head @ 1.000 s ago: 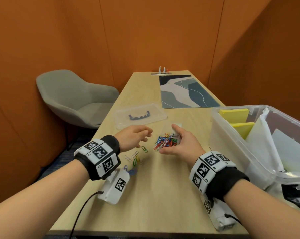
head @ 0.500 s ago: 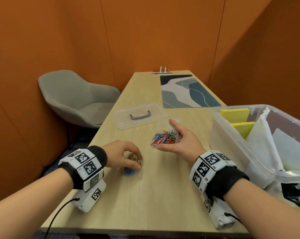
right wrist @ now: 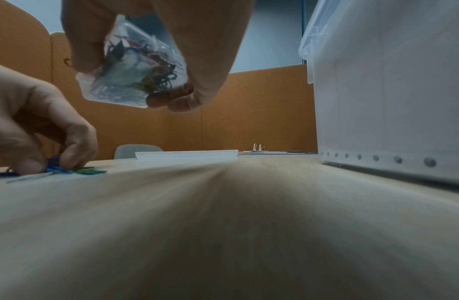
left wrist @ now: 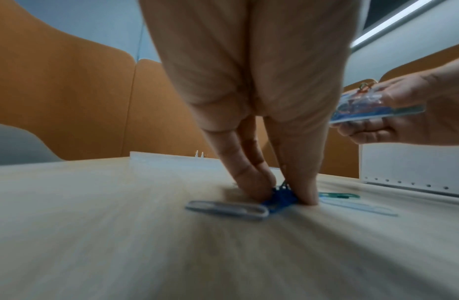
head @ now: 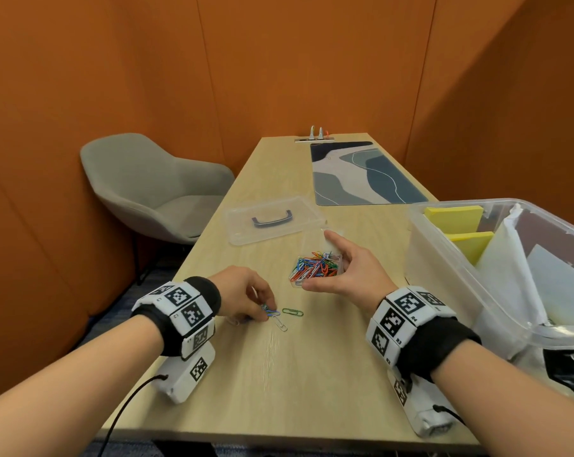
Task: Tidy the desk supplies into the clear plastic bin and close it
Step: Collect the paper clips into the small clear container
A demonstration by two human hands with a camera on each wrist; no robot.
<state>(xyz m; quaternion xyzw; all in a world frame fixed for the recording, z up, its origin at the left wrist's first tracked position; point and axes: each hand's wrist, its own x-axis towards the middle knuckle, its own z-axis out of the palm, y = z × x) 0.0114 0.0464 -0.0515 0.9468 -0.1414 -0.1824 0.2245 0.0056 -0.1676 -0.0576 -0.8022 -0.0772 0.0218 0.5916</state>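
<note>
Head view shows the left hand point(head: 242, 293) down on the desk point(head: 279, 374), fingertips point(left wrist: 251, 188) pinched together on a little bunch of blue paper clips point(left wrist: 280, 200). The right hand point(head: 351, 275) waits at about 2 o'clock from it, just above the desk, fingers curled round a small clear box point(head: 315, 265) full of colored clips. A green clip point(head: 292, 312) and a white clip point(head: 280, 324) lie loose just beside the left fingers, and one more grey clip point(left wrist: 227, 209) sits on their other side. To do this well, pinch the blue bunch tight and lift it straight up — flat clips slip easily. Tip the small box toward the left hand so the clips drop in, not past it. Then go back for the loose ones, one at a time. The big clear bin point(head: 424, 245) stands open at 3 o'clock, with its lid point(head: 272, 219) lying at 12 o'clock — the small box likely goes in there next.
</note>
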